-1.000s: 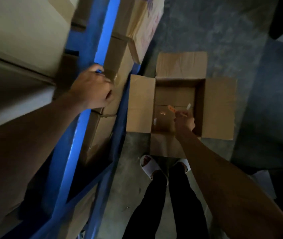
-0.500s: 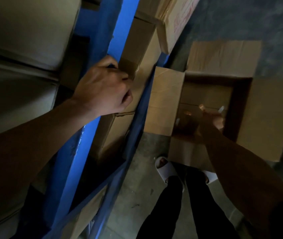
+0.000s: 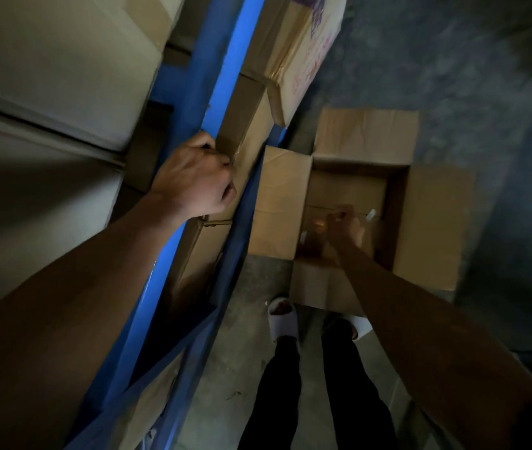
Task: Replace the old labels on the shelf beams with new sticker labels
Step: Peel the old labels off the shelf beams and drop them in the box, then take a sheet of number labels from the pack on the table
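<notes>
My left hand [image 3: 198, 178] is curled against the blue shelf beam [image 3: 225, 79], fingers closed on its edge. My right hand [image 3: 345, 224] reaches down over the open cardboard box [image 3: 277, 196] on the floor, fingers pinched together; whether a label is between them is not visible. An orange scrap [image 3: 318, 225] and a white strip [image 3: 371, 216] lie inside the box beside that hand. No label shows on the visible part of the beam.
Closed cartons [image 3: 293, 50] fill the shelf levels behind and below the beam. A lower blue beam [image 3: 241, 228] runs beside the floor box. My feet in white slippers [image 3: 282, 319] stand on the concrete floor [image 3: 452, 60] just before the box.
The orange label held in my right hand a second ago is no longer visible there; the hand stays low in the box. My left hand keeps its hold on the beam while the view shifts.
</notes>
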Demonstrator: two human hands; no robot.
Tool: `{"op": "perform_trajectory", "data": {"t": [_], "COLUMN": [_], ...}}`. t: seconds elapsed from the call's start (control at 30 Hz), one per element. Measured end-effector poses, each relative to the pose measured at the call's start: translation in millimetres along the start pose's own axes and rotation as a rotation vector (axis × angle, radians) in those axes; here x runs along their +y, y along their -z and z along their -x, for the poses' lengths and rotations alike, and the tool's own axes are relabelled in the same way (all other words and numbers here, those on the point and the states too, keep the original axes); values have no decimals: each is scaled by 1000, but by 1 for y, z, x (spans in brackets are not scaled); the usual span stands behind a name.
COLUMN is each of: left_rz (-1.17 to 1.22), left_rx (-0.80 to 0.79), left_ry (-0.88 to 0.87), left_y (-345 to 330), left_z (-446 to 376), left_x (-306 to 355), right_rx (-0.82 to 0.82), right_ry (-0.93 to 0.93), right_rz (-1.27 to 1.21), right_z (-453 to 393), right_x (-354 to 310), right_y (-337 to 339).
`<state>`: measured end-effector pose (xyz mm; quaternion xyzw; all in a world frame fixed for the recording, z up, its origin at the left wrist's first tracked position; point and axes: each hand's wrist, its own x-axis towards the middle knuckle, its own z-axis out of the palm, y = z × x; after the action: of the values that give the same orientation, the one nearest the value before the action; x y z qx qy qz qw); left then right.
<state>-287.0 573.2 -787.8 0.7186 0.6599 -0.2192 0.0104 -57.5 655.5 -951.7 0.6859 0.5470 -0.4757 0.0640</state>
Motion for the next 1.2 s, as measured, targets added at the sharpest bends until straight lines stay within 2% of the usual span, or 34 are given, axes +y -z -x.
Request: {"op": "perform_trajectory", "data": {"t": [0.1,0.17,0.3,0.37,0.43,0.53,0.73,0.83,1.0,1.2], "left_rz": [23,137,1035,1285,1439,1478,1342,1254,1067,863], "left_rx": [-90,-127,-111,23,117,133,140,150,198,197], "left_ry": [41,140,516,611,614,475,-23,-217,-429,-684], "left_y": [6,16,47,73,109,162,258,299,346,381], "left_z": [-3,0,0,6,19,33,52,61,79,118], "left_x": [2,9,51,75,92,113,178,222,300,431], "right_rx": [-86,-123,-106,-37,64,210,549,708,883,1032], "right_ry": [70,109,169,243,282,311,318,278,186,37], "right_rz": [9,0,-61,-35,-91,-151,-227,-264,-409,-468], "right_z": [24,51,109,143,183,244,344,381,421,484], "right_x": [-6,-15,-25,-25,-26,-25,15,58,135,281], "right_y": [14,29,68,90,119,166,244,274,312,338]}}
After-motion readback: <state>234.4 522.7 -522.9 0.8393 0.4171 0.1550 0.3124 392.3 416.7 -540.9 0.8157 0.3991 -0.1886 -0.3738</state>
